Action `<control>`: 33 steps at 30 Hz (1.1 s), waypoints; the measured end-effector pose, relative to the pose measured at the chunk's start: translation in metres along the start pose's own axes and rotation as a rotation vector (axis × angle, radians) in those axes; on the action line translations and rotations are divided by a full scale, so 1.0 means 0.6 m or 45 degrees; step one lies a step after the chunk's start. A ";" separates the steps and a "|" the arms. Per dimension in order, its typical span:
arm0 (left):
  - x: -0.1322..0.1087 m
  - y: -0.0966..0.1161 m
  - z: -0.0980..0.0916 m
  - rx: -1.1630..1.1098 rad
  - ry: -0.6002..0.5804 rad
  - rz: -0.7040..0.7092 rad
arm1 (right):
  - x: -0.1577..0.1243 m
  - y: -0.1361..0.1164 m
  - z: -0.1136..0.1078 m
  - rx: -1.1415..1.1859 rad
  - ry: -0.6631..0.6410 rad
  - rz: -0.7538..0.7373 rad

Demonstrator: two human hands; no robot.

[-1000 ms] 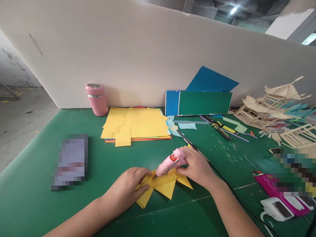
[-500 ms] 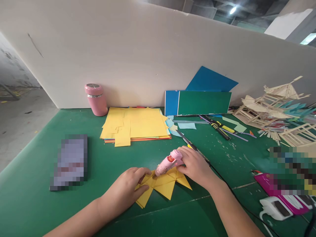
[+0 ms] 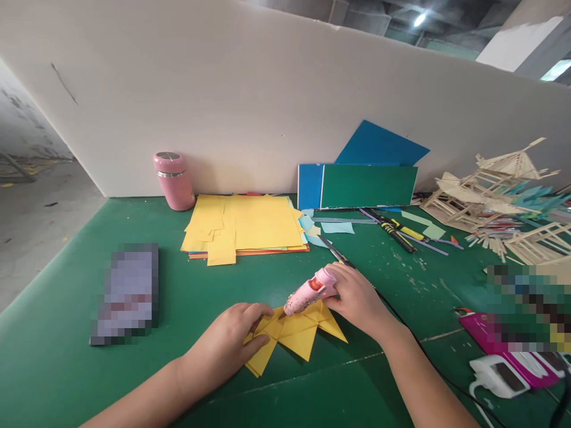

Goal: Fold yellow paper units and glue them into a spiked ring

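Observation:
A folded yellow paper piece with several pointed flaps lies on the green table near its front. At its left end my left hand is closed on the paper, thumb in front and fingers behind. My right hand grips a pink hot glue gun, tilted with its nozzle pointing down and left. The nozzle tip is at the paper's upper edge, close to my left fingers; whether it touches cannot be made out. Part of the gun's handle is hidden by my right hand.
Behind are a stack of yellow paper, a pink flask and a blue-green board. Scissors lie beyond my right hand. Rightward are cutters, a stick model and a magenta power strip. A black cable runs past my right forearm.
The glue gun and my right hand have shifted slightly right and up along the paper. My left hand and the paper have stayed in place.

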State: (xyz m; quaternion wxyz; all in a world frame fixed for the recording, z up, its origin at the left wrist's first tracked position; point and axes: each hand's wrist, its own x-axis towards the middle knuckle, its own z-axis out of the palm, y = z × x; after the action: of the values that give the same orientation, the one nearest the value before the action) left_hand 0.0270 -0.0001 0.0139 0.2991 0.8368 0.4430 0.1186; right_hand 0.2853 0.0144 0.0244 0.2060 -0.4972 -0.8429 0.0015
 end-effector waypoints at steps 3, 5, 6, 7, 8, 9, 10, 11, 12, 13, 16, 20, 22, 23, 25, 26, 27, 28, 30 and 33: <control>0.000 -0.001 0.000 -0.011 0.005 0.016 | 0.001 -0.005 0.002 0.029 0.037 -0.024; 0.000 -0.001 0.000 -0.011 -0.004 0.020 | 0.002 -0.009 0.005 0.038 0.039 -0.055; 0.000 -0.001 0.001 -0.010 -0.008 0.020 | 0.002 -0.011 0.007 0.043 0.033 -0.073; 0.001 -0.001 0.001 -0.008 -0.009 0.020 | 0.002 -0.013 0.009 0.049 0.026 -0.090; 0.001 -0.001 0.001 -0.003 -0.005 0.018 | 0.002 -0.015 0.011 0.054 0.019 -0.100; 0.001 -0.001 0.001 0.001 -0.004 0.016 | 0.001 -0.015 0.012 0.059 0.016 -0.102; 0.001 -0.001 0.001 0.003 -0.007 0.012 | 0.001 -0.016 0.014 0.064 0.012 -0.094; 0.001 0.000 0.001 0.004 -0.015 0.006 | 0.000 -0.015 0.014 0.070 0.008 -0.081; 0.001 0.001 0.000 0.007 -0.024 -0.003 | -0.001 -0.014 0.014 0.075 0.004 -0.069; 0.001 0.001 -0.001 0.010 -0.035 -0.012 | -0.001 -0.013 0.014 0.077 0.001 -0.061; 0.003 0.002 -0.003 0.013 -0.043 -0.028 | -0.002 -0.009 0.008 0.074 0.034 -0.091; 0.003 0.002 -0.002 0.009 -0.029 0.004 | -0.001 -0.005 -0.004 0.026 0.059 -0.118; 0.002 0.000 0.001 -0.008 -0.021 0.029 | 0.000 -0.004 -0.009 0.000 0.029 -0.089; 0.002 -0.001 0.002 -0.022 -0.015 0.039 | 0.000 -0.004 -0.011 -0.009 0.013 -0.070; 0.000 -0.004 0.005 -0.048 -0.004 0.048 | 0.000 -0.004 -0.014 -0.023 -0.013 -0.045; 0.000 -0.005 0.006 -0.057 -0.002 0.049 | 0.000 -0.004 -0.015 -0.031 -0.018 -0.037; 0.000 -0.006 0.007 -0.062 0.003 0.048 | 0.000 -0.004 -0.016 -0.041 -0.017 -0.032; 0.000 -0.006 0.007 -0.065 0.005 0.048 | -0.001 -0.003 -0.016 -0.052 -0.013 -0.030; 0.000 -0.006 0.007 -0.067 0.010 0.051 | -0.001 -0.002 -0.016 -0.075 0.007 -0.047; 0.001 -0.003 0.003 -0.057 0.039 0.060 | -0.001 -0.002 -0.014 -0.135 0.071 -0.148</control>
State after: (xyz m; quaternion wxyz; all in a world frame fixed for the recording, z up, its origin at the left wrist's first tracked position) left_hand 0.0272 0.0004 0.0113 0.3081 0.8381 0.4249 0.1484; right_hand 0.2874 0.0114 0.0319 0.2024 -0.4573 -0.8632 -0.0689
